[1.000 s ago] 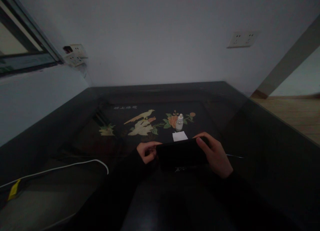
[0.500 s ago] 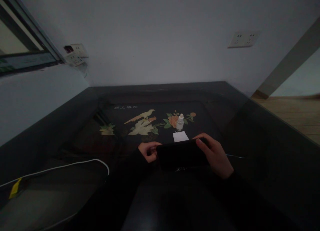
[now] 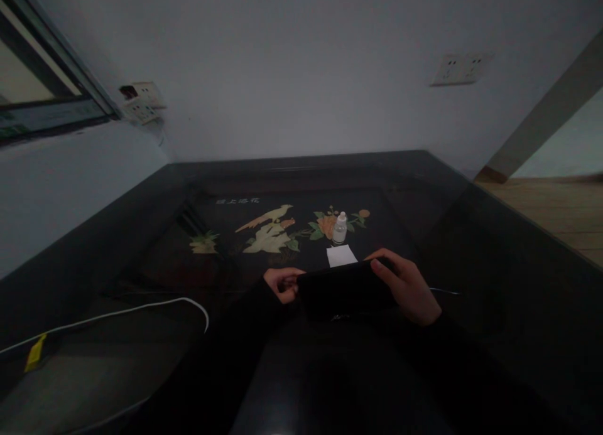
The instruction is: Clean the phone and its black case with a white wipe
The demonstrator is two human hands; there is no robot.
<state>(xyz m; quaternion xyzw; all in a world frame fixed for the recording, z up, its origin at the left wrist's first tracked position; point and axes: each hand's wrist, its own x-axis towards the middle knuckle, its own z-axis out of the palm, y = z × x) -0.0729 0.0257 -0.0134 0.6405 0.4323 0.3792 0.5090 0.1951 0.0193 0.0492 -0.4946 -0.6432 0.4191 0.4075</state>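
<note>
Left hand [image 3: 284, 284] and right hand [image 3: 411, 290] pinch a black object [image 3: 347, 292]. A bottle [image 3: 340, 230] stands nearer the desk's [image 3: 452, 234] back edge.

White characters [image 3: 238, 201] including “上”, “花” on black tabletop [image 3: 301, 172]

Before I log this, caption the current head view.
Both hands on a black object; beyond it, white paper and a small bottle on a dark table.
</note>
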